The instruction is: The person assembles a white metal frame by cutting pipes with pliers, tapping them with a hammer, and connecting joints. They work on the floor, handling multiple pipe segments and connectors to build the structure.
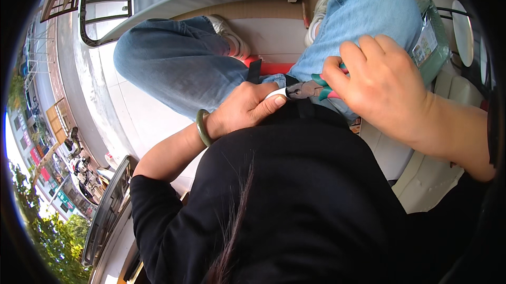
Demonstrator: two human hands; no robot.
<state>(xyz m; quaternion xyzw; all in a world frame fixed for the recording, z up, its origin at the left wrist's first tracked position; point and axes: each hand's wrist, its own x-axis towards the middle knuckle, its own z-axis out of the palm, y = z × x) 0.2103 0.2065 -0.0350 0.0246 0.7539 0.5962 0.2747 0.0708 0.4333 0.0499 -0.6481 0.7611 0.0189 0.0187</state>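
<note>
1. Your right hand (382, 86) is wrapped around the green-and-red handles of a pair of pliers (311, 90), its grip clamped on them.
2. The pliers lie with their long axis running left to right, handles to the right inside your fist, grey metal head pointing left toward your other hand.
3. Your left hand (247, 107) pinches a small white piece (276, 93) between thumb and fingers, grip closed on it (only its tip shows), and that tip sits right at the pliers' nose.
4. Both hands meet above your lap, just over the black top (295, 199) and near the blue jeans (179, 62).
5. A green bangle (202, 127) circles your left wrist.
6. Beyond your knees lies a pale tiled floor (142, 115); at the far left a railing (105, 7) overlooks a street with trees.
</note>
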